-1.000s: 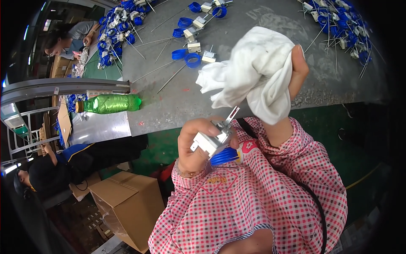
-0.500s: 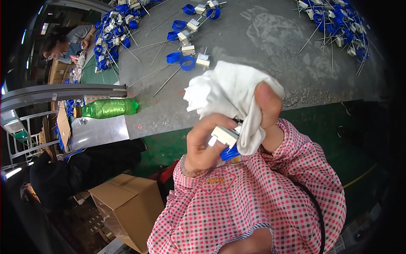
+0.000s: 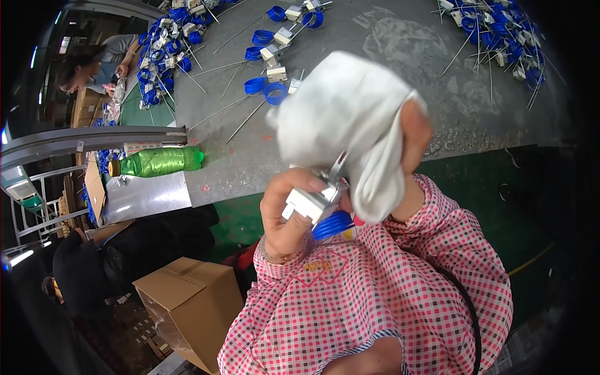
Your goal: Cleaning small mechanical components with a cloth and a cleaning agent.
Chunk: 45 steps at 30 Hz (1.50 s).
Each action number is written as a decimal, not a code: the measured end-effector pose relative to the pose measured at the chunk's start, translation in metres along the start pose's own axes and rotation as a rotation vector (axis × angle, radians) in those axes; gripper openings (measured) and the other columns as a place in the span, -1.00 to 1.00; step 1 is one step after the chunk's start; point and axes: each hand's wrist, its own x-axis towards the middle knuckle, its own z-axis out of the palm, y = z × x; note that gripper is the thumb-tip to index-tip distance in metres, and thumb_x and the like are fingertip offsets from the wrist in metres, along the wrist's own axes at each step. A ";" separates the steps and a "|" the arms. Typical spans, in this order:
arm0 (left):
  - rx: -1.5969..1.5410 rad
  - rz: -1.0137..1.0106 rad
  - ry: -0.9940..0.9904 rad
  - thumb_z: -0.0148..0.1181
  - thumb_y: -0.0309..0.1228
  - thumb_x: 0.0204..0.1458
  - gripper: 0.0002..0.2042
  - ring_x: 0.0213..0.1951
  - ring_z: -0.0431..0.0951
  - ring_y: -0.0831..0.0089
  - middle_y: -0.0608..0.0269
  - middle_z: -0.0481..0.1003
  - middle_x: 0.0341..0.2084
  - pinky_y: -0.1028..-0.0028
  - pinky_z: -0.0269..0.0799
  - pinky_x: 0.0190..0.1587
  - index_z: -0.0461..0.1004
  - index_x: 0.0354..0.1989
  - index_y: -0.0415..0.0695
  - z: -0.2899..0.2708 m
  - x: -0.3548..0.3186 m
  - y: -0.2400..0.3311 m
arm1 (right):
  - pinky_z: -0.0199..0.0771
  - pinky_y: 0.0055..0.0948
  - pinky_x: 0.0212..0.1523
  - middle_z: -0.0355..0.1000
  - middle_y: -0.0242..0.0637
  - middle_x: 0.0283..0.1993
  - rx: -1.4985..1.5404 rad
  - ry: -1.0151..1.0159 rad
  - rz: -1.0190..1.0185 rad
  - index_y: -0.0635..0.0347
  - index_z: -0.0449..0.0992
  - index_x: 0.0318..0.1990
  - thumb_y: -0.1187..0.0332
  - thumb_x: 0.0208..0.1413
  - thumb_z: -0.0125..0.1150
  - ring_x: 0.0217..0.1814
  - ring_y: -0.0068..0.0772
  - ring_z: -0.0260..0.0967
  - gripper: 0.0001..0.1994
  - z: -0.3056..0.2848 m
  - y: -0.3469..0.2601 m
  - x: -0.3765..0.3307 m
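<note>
My left hand (image 3: 282,212) is closed on a capillary thermostat (image 3: 307,204), gripping its cream block between thumb and fingers. Its metal shaft points up and away, and a blue coil (image 3: 333,226) hangs beneath. In my right hand (image 3: 415,134) a white cloth (image 3: 342,103) is bunched up, its folds hanging just right of the shaft. Most of the right fingers are hidden behind the cloth. Beyond the cloth, several similar thermostats (image 3: 277,74) with blue coils lie in a row on the grey table (image 3: 244,150).
Piles of thermostats lie at the far left (image 3: 164,47) and far right (image 3: 500,37), thin metal rods sticking out. A green bottle (image 3: 159,162) lies by the table's left edge, near a metal rail (image 3: 125,135). A cardboard box (image 3: 200,306) stands lower left. Another person (image 3: 106,62) works at upper left.
The cloth has come off the thermostat and risen with my right hand, baring the metal shaft. My left hand has shifted slightly left with the thermostat. The dark-clothed shape at lower left has moved.
</note>
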 end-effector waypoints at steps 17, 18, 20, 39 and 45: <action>0.280 0.122 -0.035 0.06 -0.50 -0.12 -0.75 -0.35 0.45 0.41 0.08 0.43 -0.35 0.54 0.30 -0.26 0.33 -0.25 -0.37 -0.006 -0.005 -0.009 | 0.27 -0.47 -0.39 0.34 -0.21 -0.47 -0.091 -0.086 -0.050 0.35 0.36 -0.41 0.11 -0.13 -0.05 -0.45 -0.40 0.29 -0.61 0.005 0.007 0.000; 0.300 0.141 -0.059 0.04 -0.51 -0.12 -0.75 -0.37 0.45 0.39 0.07 0.42 -0.35 0.53 0.31 -0.27 0.33 -0.25 -0.37 -0.007 -0.004 -0.010 | 0.34 -0.40 -0.16 0.37 -0.12 -0.27 0.014 -0.046 0.089 0.38 0.34 -0.21 -0.06 -0.13 -0.06 -0.25 -0.28 0.35 -0.43 0.002 0.006 0.000; -0.049 0.098 -0.151 -0.06 -0.54 -0.11 -0.79 -0.38 0.47 0.25 -0.14 0.38 -0.34 0.40 0.36 -0.30 0.31 -0.26 -0.32 -0.004 -0.007 -0.015 | 0.34 -0.42 -0.17 0.38 -0.14 -0.29 0.154 -0.063 0.098 0.37 0.35 -0.22 -0.05 -0.10 -0.09 -0.26 -0.31 0.35 -0.44 -0.002 0.003 0.010; 0.179 -0.019 -0.151 0.01 -0.47 -0.17 -0.75 -0.32 0.44 0.36 0.05 0.42 -0.37 0.46 0.31 -0.21 0.36 -0.28 -0.33 -0.017 0.011 -0.003 | 0.30 -0.41 -0.10 0.33 -0.10 -0.20 -0.559 0.188 -0.513 0.40 0.29 -0.16 0.00 -0.14 0.02 -0.13 -0.25 0.29 -0.44 -0.055 0.026 0.032; 1.280 0.363 0.151 -0.08 -0.64 -0.06 -0.65 -0.26 0.44 0.42 0.13 0.40 -0.31 0.53 0.31 -0.24 0.21 -0.03 -0.23 -0.041 0.098 0.027 | 0.26 -0.24 -0.04 0.34 -0.18 -0.18 0.499 0.056 -0.209 0.23 0.33 -0.15 0.07 0.03 -0.18 -0.10 -0.22 0.29 -0.59 -0.115 -0.067 0.080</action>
